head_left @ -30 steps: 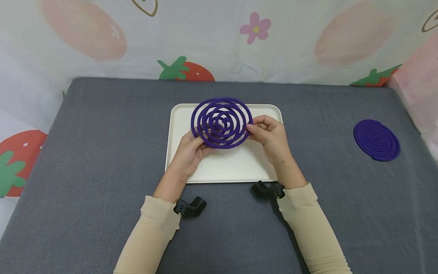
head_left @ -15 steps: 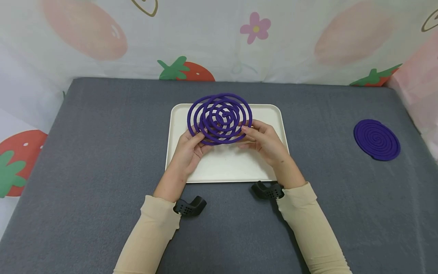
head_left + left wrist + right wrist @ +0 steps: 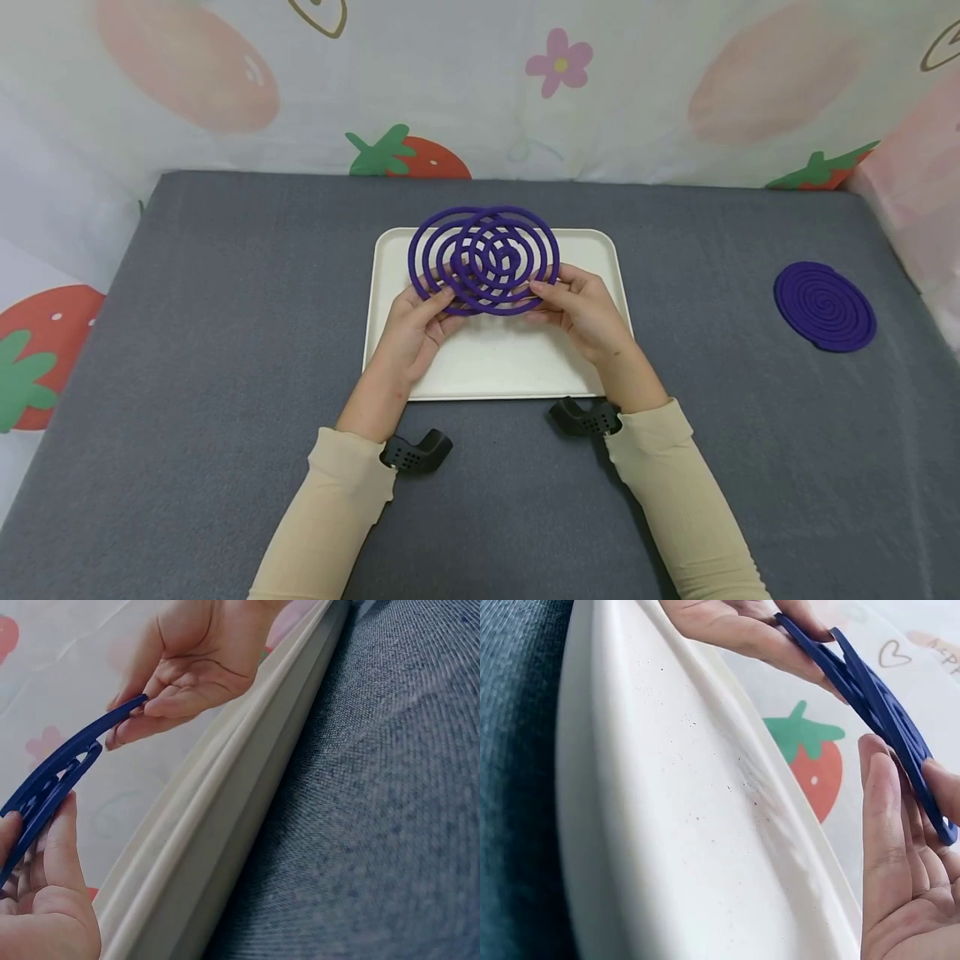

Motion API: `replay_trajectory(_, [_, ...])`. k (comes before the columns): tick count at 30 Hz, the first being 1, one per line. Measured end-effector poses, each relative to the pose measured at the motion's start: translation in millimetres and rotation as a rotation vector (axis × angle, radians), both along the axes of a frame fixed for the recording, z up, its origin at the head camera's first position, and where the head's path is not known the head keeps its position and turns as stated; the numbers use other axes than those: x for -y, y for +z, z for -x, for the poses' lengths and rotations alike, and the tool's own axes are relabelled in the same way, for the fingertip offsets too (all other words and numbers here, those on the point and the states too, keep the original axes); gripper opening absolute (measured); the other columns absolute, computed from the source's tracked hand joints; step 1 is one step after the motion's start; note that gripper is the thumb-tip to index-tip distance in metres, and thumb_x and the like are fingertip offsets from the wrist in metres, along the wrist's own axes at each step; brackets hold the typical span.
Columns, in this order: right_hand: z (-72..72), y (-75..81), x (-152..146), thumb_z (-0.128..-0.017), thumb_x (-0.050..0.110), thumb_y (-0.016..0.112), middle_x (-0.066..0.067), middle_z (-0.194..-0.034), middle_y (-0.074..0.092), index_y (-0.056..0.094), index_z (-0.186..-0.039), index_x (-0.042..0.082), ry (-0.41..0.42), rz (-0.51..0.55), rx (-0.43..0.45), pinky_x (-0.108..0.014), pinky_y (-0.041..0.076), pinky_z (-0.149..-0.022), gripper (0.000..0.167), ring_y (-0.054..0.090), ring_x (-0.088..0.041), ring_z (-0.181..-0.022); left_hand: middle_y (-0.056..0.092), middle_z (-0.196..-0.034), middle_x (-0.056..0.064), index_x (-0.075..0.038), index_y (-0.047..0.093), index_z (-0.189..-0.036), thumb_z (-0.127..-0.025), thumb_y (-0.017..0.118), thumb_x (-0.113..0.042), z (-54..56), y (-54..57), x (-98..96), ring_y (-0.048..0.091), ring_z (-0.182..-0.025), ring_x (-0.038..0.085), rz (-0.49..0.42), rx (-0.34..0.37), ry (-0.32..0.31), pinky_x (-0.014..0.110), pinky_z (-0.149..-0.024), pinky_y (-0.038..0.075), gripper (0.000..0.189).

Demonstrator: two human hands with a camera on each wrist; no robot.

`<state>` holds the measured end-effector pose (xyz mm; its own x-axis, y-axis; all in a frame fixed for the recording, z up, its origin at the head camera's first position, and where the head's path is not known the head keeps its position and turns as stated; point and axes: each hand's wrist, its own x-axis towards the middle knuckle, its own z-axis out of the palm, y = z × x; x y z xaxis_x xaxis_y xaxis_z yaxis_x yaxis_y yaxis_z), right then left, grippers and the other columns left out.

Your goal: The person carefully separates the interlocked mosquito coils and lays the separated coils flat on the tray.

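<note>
Two purple mosquito coils, partly interlaced, are held up over a white tray (image 3: pixel 510 371). The left coil (image 3: pixel 412 258) is pinched at its lower left by my left hand (image 3: pixel 411 329), thumb on top and fingers below. My right hand (image 3: pixel 591 315) pinches the right coil (image 3: pixel 556 250) at its lower right edge. Their centres sit side by side and their rings overlap in the middle. In the right wrist view the coils (image 3: pixel 870 697) appear edge-on, slightly apart at one end. How the inner rings cross is hard to tell.
A tightly wound purple coil disc (image 3: pixel 825 307) lies on the grey tablecloth (image 3: pixel 750 467) at the right. Small dark specks (image 3: pixel 731 787) dot the tray's surface. A curtain with printed strawberries (image 3: pixel 427 157) hangs behind the table.
The two coils have shifted sideways apart, so their centres now stand further from each other. My right hand has slid a little lower and to the left; the left hand has barely moved.
</note>
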<state>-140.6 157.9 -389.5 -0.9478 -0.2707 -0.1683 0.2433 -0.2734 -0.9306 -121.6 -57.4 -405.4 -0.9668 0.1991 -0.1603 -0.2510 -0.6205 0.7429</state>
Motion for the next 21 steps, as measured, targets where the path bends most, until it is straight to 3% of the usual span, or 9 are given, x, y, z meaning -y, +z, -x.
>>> replay_trajectory(6, [2.1, -0.7, -1.0, -0.094, -0.005, 0.049, -0.007, -0.083, 0.071, 0.055, -0.103, -0.002, -0.074, 0.062, 0.016, -0.024, 0.056, -0.061, 0.011, 0.068, -0.015, -0.070, 0.065, -0.100, 0.005, -0.003, 0.048, -0.115, -0.093, 0.041, 0.014, 0.5, 0.7, 1.1, 0.065, -0.090, 0.014, -0.021, 0.001, 0.021, 0.025, -0.084, 0.052, 0.029])
replay_trajectory(12, [3.8, -1.3, -3.7, -0.095, -0.004, 0.049, -0.006, -0.084, 0.070, 0.057, -0.101, -0.001, -0.133, 0.079, 0.032, -0.023, 0.056, -0.064, 0.010, 0.067, -0.014, -0.070, 0.063, -0.102, 0.004, 0.000, 0.042, -0.124, -0.090, 0.041, 0.020, 0.9, 1.1, 2.9, 0.062, -0.092, 0.012, 0.018, 0.006, 0.047, 0.022, -0.086, 0.050, 0.040])
replay_trajectory(15, [4.7, -2.3, -5.3, -0.095, -0.003, 0.050, -0.006, -0.084, 0.070, 0.058, -0.098, -0.001, -0.166, 0.081, 0.051, -0.023, 0.056, -0.064, 0.009, 0.067, -0.013, -0.070, 0.059, -0.110, 0.005, 0.002, 0.037, -0.133, -0.091, 0.040, 0.018, 1.0, 1.3, 4.3, 0.061, -0.097, 0.012, 0.035, 0.038, 0.059, 0.025, -0.092, 0.048, 0.045])
replay_trajectory(21, [5.4, -3.5, -8.1, -0.095, -0.002, 0.050, -0.005, -0.085, 0.070, 0.055, -0.102, -0.003, -0.204, 0.059, 0.074, -0.021, 0.055, -0.064, 0.009, 0.067, -0.013, -0.073, 0.044, -0.137, 0.022, 0.004, 0.030, -0.142, -0.093, 0.039, 0.015, 2.5, 0.3, 5.4, 0.053, -0.118, 0.023, 0.091, 0.071, 0.085, 0.029, -0.096, 0.045, 0.051])
